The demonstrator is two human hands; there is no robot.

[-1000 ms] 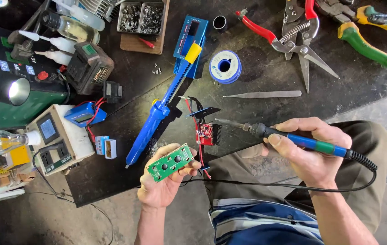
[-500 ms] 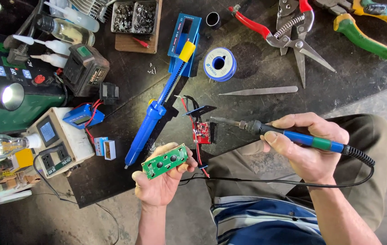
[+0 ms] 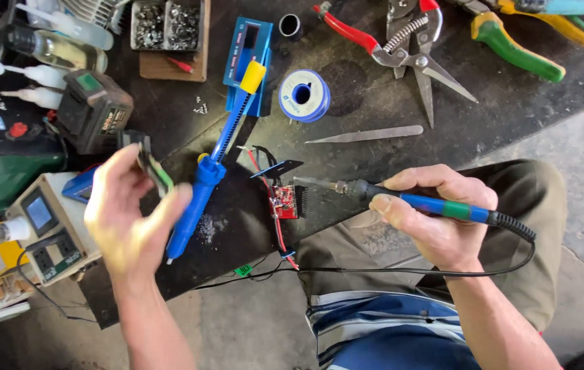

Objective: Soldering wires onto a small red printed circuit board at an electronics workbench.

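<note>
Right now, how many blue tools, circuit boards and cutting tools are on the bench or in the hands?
Blue tools: 2, soldering iron, desoldering pump
Circuit boards: 2, red board, green board
Cutting tools: 2, red-handled shears, green-handled pliers
Total: 6

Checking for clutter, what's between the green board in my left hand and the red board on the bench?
In the head view, the blue desoldering pump lies between the green board and red board.
</note>
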